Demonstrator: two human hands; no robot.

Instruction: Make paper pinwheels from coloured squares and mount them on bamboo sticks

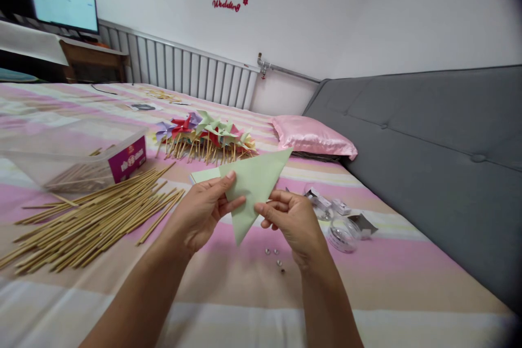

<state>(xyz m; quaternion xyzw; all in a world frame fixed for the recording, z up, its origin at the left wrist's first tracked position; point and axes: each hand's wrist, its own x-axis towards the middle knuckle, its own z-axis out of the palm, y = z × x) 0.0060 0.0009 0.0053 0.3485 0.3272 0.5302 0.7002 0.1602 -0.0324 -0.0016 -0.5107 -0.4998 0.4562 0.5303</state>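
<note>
A pale green sheet of paper (255, 182), folded into a triangle, is held up above the bed between both hands. My left hand (207, 209) is closed on its left edge, the thumb lying on the near face. At its lower right edge my right hand (291, 217) pinches the paper between thumb and fingers. Behind the triangle, more pale paper (205, 175) shows on the bed. Below the hands lie several small metal pieces (276, 252). Finished paper pinwheels (212, 130) on sticks lie in a row farther back.
Many thin wooden sticks (98, 217) are spread at the left, beside a clear plastic box (81, 147) with more sticks. Round clear containers (343, 234) and small boxes (320, 201) sit at the right. A pink pillow (312, 135) rests against the grey headboard (428, 147).
</note>
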